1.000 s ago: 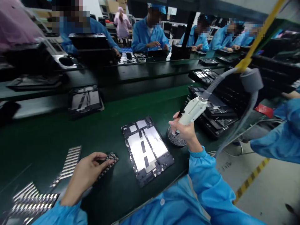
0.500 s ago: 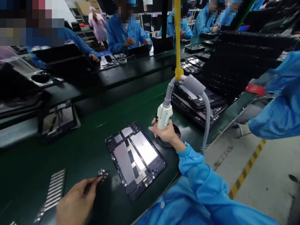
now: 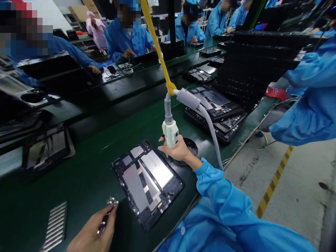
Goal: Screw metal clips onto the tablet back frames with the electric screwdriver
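My right hand (image 3: 177,151) is wrapped round the white body of an electric screwdriver (image 3: 170,132), which hangs from a yellow strap with a grey cable; its tip is hidden. Behind that wrist sits a round black dish (image 3: 193,145) of small screws. Between my hands an opened tablet (image 3: 140,176) lies on the green bench, its silvery battery plates and flex cables exposed. At the lower left, my left hand (image 3: 96,227) pinches a small dark circuit board (image 3: 111,202), apart from the tablet. A strip with silvery bars (image 3: 56,224) lies to the left of that hand.
Opened tablets are stacked at the right (image 3: 215,108), beside a long row of black panels (image 3: 257,66). Another opened tablet (image 3: 46,148) lies at left. Co-workers in blue (image 3: 131,38) sit across the bench; a blue sleeve (image 3: 309,87) is close at right.
My right hand and the screwdriver appear further left in view, and the strap now slants. The view itself has shifted a little. My left hand has turned slightly, still pinching the board.
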The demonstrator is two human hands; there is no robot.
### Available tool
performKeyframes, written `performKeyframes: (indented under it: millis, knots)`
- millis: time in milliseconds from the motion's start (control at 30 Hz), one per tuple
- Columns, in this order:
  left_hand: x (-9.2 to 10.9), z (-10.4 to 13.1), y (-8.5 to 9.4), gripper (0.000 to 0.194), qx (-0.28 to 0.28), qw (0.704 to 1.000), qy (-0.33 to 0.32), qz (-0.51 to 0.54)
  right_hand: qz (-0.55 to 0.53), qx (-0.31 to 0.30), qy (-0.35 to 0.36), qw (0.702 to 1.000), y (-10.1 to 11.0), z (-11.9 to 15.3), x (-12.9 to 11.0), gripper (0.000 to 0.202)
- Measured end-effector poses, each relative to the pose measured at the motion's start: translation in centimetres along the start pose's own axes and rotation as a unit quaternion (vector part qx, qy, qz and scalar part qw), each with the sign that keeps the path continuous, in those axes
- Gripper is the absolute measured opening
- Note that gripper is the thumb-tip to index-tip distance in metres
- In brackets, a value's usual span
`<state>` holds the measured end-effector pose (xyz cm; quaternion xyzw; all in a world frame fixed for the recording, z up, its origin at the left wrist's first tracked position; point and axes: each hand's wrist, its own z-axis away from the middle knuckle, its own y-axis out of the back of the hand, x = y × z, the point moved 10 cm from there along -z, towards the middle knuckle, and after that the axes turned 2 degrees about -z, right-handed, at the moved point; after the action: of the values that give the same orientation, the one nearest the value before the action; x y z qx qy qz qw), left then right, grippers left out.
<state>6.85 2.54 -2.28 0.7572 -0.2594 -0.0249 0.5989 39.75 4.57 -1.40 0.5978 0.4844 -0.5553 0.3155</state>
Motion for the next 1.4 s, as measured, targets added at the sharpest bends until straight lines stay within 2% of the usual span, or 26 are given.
performKeyframes:
  millis: [167, 267, 367, 433, 533, 600, 733, 800, 1133, 1300, 1400]
  knots:
    - [2.3, -1.3, -1.6, 0.027, -0.003, 0.999, 0.013, 0.034, 0.011, 0.013, 0.030, 0.999, 0.4, 0.6, -1.9, 0.026]
    - [3.8, -1.9, -2.9, 0.026, 0.001, 0.998, 0.001, 0.069, -0.016, 0.011, 0.071, 0.997, -1.1, 0.8, -4.7, 0.029]
    - [5.8, -2.3, -3.5, 0.029, 0.003, 0.995, -0.054, 0.088, -0.049, -0.057, 0.083, 0.994, -6.0, 0.9, -6.6, 0.031]
    - [6.4, -2.2, -3.5, 0.030, -0.002, 0.992, -0.079, 0.103, -0.053, -0.106, 0.063, 0.991, -10.1, 1.0, -6.4, 0.028]
    - [5.4, -1.7, -2.6, 0.027, 0.016, 0.988, -0.077, 0.135, -0.029, -0.159, 0.022, 0.987, -15.2, 0.8, -4.3, 0.021]
    - [3.5, -1.2, -1.7, 0.025, 0.049, 0.986, -0.053, 0.153, -0.004, -0.170, 0.008, 0.985, -17.0, 0.4, -2.9, 0.018]
    - [-0.7, -0.4, -0.8, 0.026, 0.103, 0.978, 0.040, 0.177, 0.019, -0.167, -0.006, 0.986, -18.0, -0.3, -1.3, 0.020]
    - [-1.6, -0.2, -0.5, 0.029, 0.121, 0.972, 0.067, 0.188, 0.023, -0.173, -0.013, 0.985, -18.1, -0.3, -0.8, 0.023]
    - [-1.3, -0.3, 0.5, 0.025, 0.154, 0.959, 0.062, 0.229, 0.036, -0.184, -0.013, 0.982, -18.2, -0.2, 0.2, 0.028]
    - [-2.4, -0.2, -0.5, 0.023, 0.124, 0.949, 0.119, 0.264, 0.022, -0.183, -0.014, 0.983, -18.3, -0.3, 0.7, 0.031]
    - [-1.6, 0.2, -0.1, 0.022, 0.130, 0.950, 0.108, 0.261, 0.025, -0.178, -0.015, 0.984, -18.3, -0.2, 0.7, 0.029]
